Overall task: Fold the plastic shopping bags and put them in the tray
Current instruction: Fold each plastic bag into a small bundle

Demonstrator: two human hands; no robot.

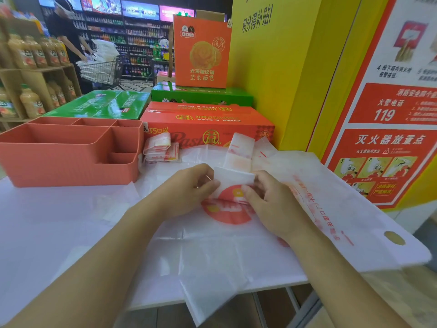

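Note:
A narrow folded strip of white plastic bag (238, 159) with red print stands between my hands at the table's middle. My left hand (189, 185) pinches its lower left edge and my right hand (267, 197) pinches its lower right edge. Under them lie several flat white bags with an orange-red round logo (227, 209). The salmon-coloured tray (71, 169) with several compartments sits at the left. Two or three folded bags (160, 147) lie just right of the tray, outside it.
Orange and green cartons (208, 124) are stacked behind the table, against a yellow wall (283, 79). One flat bag with a handle hole (394, 237) hangs over the table's right edge. A person with a shopping cart (101, 69) stands far back left, by shelves of bottles.

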